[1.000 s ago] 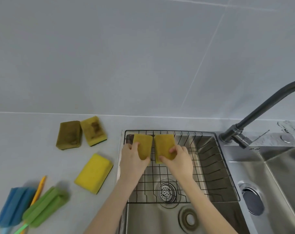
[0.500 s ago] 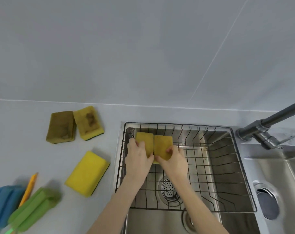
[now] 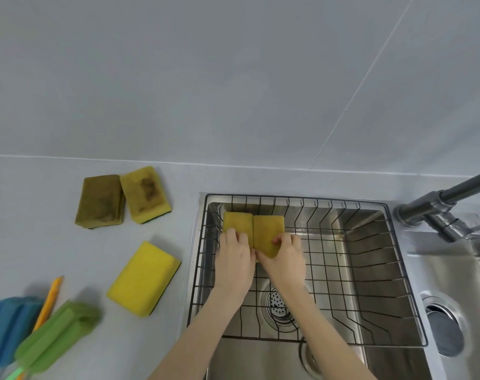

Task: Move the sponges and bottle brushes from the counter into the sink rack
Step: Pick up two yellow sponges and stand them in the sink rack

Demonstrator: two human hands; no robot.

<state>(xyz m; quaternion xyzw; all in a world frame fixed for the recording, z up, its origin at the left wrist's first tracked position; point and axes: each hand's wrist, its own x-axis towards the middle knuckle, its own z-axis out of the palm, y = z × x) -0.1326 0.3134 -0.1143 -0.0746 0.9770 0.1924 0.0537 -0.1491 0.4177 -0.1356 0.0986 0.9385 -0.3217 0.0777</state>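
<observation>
We have two sponges in the rack now. Our left hand holds the left sponge, and our right hand holds the right sponge. The fingers are curled on them, not spread wide. The two sponges touch side by side at the far left corner of the rack. We cannot tell if they rest on the wires yet.

So we think the job is just begun. Three more sponges are on the counter, left of the sink. A dark sponge and a stained sponge lie touching at the far side. A bright yellow sponge lies nearer, close to the sink edge. At the near left are a blue brush and a green brush, with an orange handle between them. All of these must go in.

The rack has lots of open room to the right and near side. Its black wire rim stands up all round, so we need to lift things over it. The tap sticks out at the far right, well away from our hands. The brushes are long, so we think they fit best laid along the open right part.
</observation>
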